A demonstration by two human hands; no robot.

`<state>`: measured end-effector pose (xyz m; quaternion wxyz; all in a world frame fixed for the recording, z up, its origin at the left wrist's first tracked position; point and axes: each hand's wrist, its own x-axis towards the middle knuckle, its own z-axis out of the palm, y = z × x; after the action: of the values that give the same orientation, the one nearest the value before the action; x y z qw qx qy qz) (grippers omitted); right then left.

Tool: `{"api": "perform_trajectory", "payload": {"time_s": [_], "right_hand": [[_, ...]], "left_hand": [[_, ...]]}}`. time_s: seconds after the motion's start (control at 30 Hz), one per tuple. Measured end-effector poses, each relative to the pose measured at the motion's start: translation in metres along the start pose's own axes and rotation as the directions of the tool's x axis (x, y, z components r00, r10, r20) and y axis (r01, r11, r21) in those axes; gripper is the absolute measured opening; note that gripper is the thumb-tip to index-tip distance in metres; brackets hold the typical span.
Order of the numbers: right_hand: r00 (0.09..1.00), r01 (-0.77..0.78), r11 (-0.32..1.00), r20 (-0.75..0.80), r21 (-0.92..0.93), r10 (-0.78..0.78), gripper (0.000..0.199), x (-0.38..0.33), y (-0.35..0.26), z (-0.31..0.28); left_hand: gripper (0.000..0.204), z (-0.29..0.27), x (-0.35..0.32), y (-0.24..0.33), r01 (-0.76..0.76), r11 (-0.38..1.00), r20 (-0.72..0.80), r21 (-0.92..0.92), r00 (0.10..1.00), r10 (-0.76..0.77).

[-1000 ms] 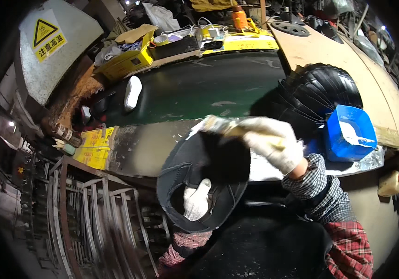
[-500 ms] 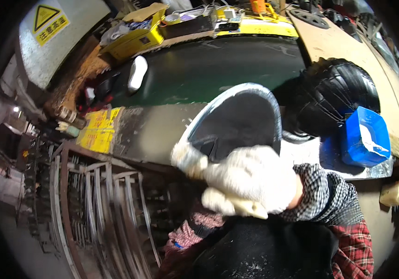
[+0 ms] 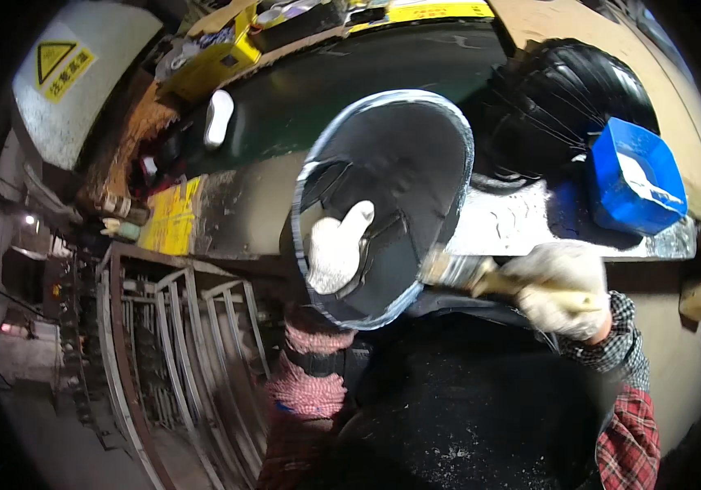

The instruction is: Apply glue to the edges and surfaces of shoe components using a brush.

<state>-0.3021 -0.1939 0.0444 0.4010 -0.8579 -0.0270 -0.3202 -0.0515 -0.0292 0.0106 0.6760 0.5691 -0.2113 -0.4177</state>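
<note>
A black oval piece with a whitish, wet-looking rim stands in front of me, its hollow face toward me. My left hand, in a white knit glove, reaches into its lower left part and grips it, thumb pointing up; the fingers are partly hidden. In my right hand, also gloved, is a paintbrush with a pale handle. Its bristles meet the lower right rim of the oval piece. Right of it, a blue tub holds something white and stands on a white-smeared board.
Behind the board lies a fanned bundle of black pieces. A white sole-shaped piece lies on the dark green surface. Metal racks stand at lower left. A yellow box sits at the back; a pale jug is at far right.
My right hand has moved right with the brush, from the lower left of the rim to its lower right. My left hand, hidden before, now shows inside the oval piece. The view has shifted.
</note>
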Motion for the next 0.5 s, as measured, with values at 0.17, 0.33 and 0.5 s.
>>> {"api": "perform_trajectory", "payload": {"time_s": [0.17, 0.33, 0.5], "right_hand": [[0.845, -0.321, 0.937, -0.403, 0.139, 0.350, 0.020, 0.019, 0.030, -0.034], [0.964, 0.165, 0.967, -0.177, -0.193, -0.199, 0.024, 0.053, 0.003, -0.017], [0.940, -0.014, 1.000, -0.341, -0.027, 0.004, 0.017, 0.061, 0.028, -0.020]], "left_hand": [[0.023, 0.028, -0.018, 0.005, -0.032, 0.992, -0.058, -0.126, 0.998, 0.025], [0.023, 0.050, -0.023, -0.001, -0.046, 0.985, -0.052, -0.165, 0.998, 0.038], [0.024, 0.053, -0.046, 0.014, -0.087, 0.966, -0.143, -0.243, 0.988, 0.052]]}}
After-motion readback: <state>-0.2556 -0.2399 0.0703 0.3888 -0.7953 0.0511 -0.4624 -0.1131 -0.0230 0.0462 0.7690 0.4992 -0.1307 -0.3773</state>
